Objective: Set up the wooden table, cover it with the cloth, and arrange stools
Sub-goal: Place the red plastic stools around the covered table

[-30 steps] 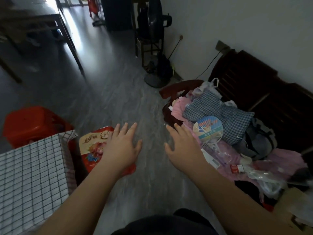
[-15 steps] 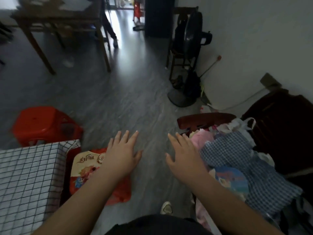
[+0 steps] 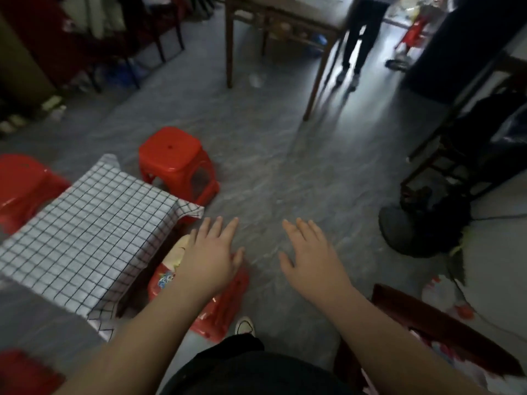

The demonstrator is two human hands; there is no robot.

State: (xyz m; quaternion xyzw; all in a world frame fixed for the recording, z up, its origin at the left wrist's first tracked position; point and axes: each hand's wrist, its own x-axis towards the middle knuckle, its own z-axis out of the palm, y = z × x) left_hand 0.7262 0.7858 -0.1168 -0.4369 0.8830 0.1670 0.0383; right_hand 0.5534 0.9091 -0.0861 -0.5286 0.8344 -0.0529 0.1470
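Both hands hung palms down over the grey floor (image 3: 271, 166), the left hand (image 3: 211, 258) and right hand (image 3: 310, 255) each with fingers straight and spread, holding nothing. The checked cloth (image 3: 85, 232) lay flat at near left over the table, which it hid, with one red stool (image 3: 174, 158) just beyond its far corner and another stool (image 3: 25, 183) at its left edge. A red bag (image 3: 225, 306) lay on the floor under the left hand

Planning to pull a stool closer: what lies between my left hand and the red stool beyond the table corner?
In the head view, the overhanging corner of the cloth lies between the left hand and the stool; beside it, bare floor.
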